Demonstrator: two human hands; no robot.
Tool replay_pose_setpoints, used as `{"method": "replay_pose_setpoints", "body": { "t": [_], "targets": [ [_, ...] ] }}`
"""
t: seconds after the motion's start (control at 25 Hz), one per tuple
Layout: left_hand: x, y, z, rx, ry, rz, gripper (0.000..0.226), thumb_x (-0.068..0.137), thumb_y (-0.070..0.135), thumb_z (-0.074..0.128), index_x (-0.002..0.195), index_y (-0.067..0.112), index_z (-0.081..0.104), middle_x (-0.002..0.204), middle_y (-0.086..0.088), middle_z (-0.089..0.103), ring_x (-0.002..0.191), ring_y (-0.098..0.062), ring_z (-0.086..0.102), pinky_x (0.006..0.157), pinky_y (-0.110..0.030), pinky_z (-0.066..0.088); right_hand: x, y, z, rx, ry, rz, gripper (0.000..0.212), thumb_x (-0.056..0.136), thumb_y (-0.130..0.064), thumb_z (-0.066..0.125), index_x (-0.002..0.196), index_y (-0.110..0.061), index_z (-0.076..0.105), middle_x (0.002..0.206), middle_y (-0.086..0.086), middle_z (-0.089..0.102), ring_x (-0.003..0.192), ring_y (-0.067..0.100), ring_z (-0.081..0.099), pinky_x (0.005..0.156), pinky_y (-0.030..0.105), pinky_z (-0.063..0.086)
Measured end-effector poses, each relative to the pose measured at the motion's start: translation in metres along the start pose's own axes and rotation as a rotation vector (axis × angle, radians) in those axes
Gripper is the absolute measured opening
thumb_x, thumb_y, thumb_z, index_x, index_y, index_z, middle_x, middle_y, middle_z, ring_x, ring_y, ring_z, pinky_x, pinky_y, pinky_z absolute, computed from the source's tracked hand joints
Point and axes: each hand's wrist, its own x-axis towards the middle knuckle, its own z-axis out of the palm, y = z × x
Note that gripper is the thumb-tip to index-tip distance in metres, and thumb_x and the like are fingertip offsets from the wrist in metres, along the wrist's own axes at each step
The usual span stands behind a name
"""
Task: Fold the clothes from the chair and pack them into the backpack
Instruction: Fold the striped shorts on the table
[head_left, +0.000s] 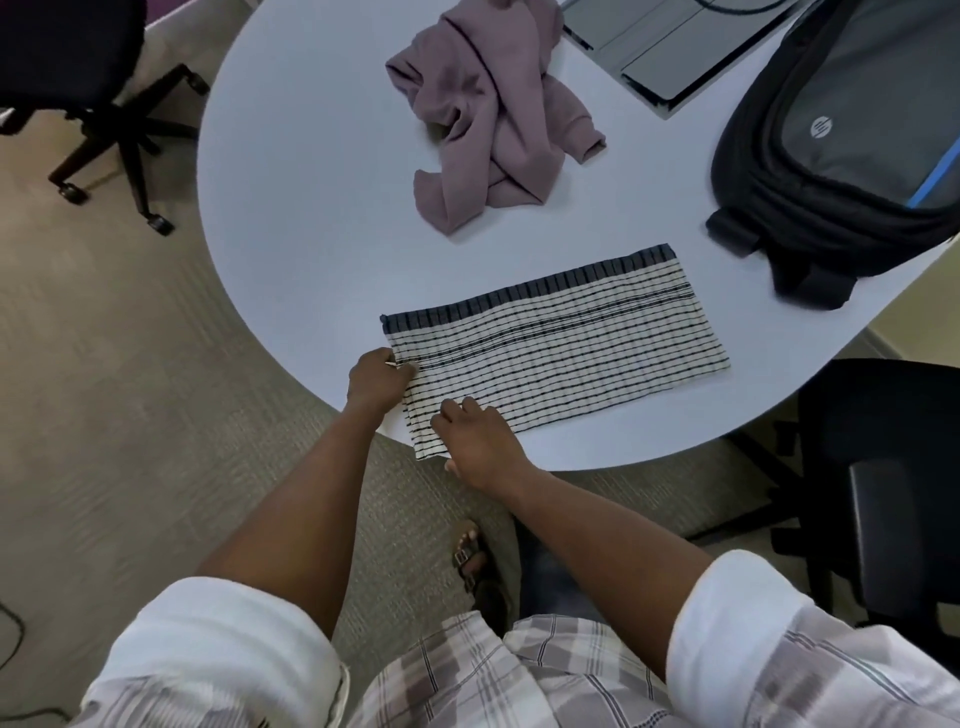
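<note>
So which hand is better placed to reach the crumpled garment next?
Probably the left hand: the crumpled mauve knit garment lies up-left, while the right hand sits nearer the table edge.

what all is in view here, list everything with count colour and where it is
striped garment: 1, cream with dark lines, folded flat at the table's near edge
mauve garment: 1, dusty pink, crumpled at the table's middle
backpack: 1, black and grey, right side of the table
laptop: 1, grey, far edge of the table
table: 1, white, round
office chairs: 2, black, far left and near right
left hand: fingers pinch the striped garment's left end
right hand: grips its near left corner
</note>
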Motion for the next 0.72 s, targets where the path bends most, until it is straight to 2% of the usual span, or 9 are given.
{"method": "replay_pose_setpoints", "body": {
  "t": [0.08, 0.2, 0.32, 0.44, 0.56, 0.72],
  "targets": [
    [0.001, 0.001, -0.002, 0.013, -0.007, -0.007, 0.011, 0.091, 0.023, 0.065, 0.084, 0.015, 0.061, 0.085, -0.003, 0.064, 0.091, -0.029, 0.066, 0.084, -0.044, 0.056, 0.003, -0.006, 0.001, -0.053, 0.005, 0.034, 0.048, 0.068, -0.017, 0.080, 0.111, -0.010, 0.060, 0.112, 0.010, 0.059, 0.095, 0.030, 0.057, 0.063, 0.039, 0.047],
    [0.002, 0.001, -0.003, 0.070, 0.002, 0.015, 0.015, 0.092, 0.018, 0.064, 0.079, 0.013, 0.059, 0.080, -0.004, 0.062, 0.085, -0.028, 0.064, 0.073, -0.036, 0.050, 0.008, -0.012, 0.005, -0.071, 0.010, 0.045, 0.043, 0.067, -0.009, 0.077, 0.108, -0.012, 0.063, 0.111, 0.011, 0.060, 0.091, 0.031, 0.059, 0.061, 0.039, 0.048],
    [0.005, -0.003, -0.006, 0.086, 0.013, 0.009, 0.021, 0.090, 0.017, 0.066, 0.072, 0.014, 0.055, 0.079, -0.006, 0.062, 0.082, -0.029, 0.065, 0.069, -0.035, 0.048, 0.007, -0.012, 0.005, -0.057, 0.011, 0.039, 0.032, 0.068, -0.013, 0.078, 0.098, -0.013, 0.067, 0.107, 0.011, 0.062, 0.086, 0.032, 0.060, 0.057, 0.038, 0.046],
    [0.005, -0.002, -0.012, 0.078, 0.012, 0.030, 0.013, 0.090, 0.016, 0.065, 0.080, 0.008, 0.060, 0.082, -0.010, 0.065, 0.085, -0.033, 0.066, 0.075, -0.041, 0.053, 0.008, -0.013, -0.003, 0.061, 0.036, 0.048, 0.025, 0.081, -0.017, 0.068, 0.103, -0.006, 0.065, 0.105, 0.016, 0.061, 0.087, 0.037, 0.058, 0.060, 0.041, 0.045],
    [0.006, -0.001, -0.024, 0.055, 0.027, 0.053, 0.012, 0.088, 0.016, 0.064, 0.089, 0.005, 0.065, 0.087, -0.012, 0.069, 0.086, -0.031, 0.067, 0.081, -0.048, 0.057, 0.014, -0.014, -0.011, 0.187, 0.071, 0.061, 0.019, 0.092, -0.017, 0.052, 0.108, -0.008, 0.057, 0.099, 0.012, 0.057, 0.085, 0.031, 0.055, 0.059, 0.037, 0.038],
    [0.008, -0.002, -0.048, -0.036, 0.053, 0.046, 0.012, 0.084, 0.017, 0.060, 0.089, 0.010, 0.067, 0.090, -0.011, 0.071, 0.086, -0.028, 0.069, 0.082, -0.050, 0.059, 0.013, -0.023, -0.022, 0.349, 0.145, 0.112, 0.011, 0.093, -0.018, 0.050, 0.100, -0.010, 0.053, 0.080, 0.005, 0.056, 0.065, 0.023, 0.051, 0.056, 0.032, 0.036]
  ]
}}
